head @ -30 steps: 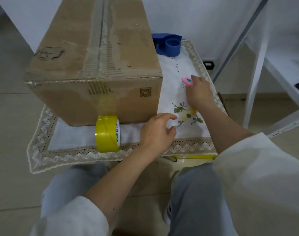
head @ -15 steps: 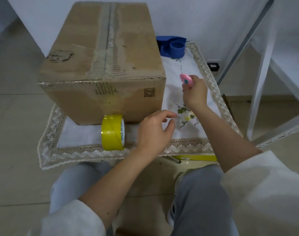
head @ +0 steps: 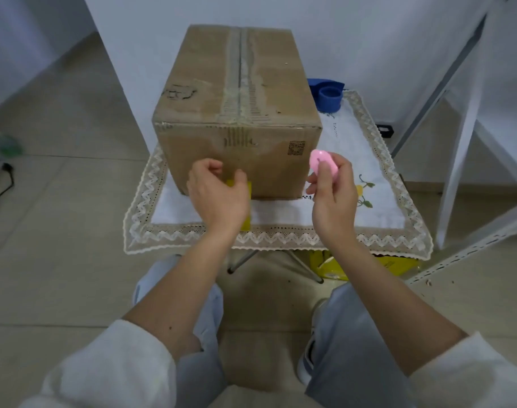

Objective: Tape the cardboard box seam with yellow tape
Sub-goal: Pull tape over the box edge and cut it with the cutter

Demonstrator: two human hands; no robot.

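Note:
A brown cardboard box (head: pixel 236 92) stands on a small cloth-covered table (head: pixel 280 214). Its top seam (head: pixel 241 69) runs away from me between torn, worn strips. The yellow tape roll (head: pixel 247 221) stands on edge against the box's near face, mostly hidden. My left hand (head: pixel 219 195) covers it, fingers curled around its top. My right hand (head: pixel 333 195) is raised beside the box's near right corner, pinching a small pink oval cutter (head: pixel 322 163).
A blue tape dispenser (head: pixel 328 97) sits behind the box at the right. A yellow carton (head: pixel 398 265) lies under the table. A white metal frame (head: pixel 463 142) stands close on the right. A black cable (head: pixel 0 189) lies on the floor at left.
My left hand moved left from the cloth onto the tape roll. My right hand lifted the pink cutter off the cloth and brought it nearer. The camera pulled back.

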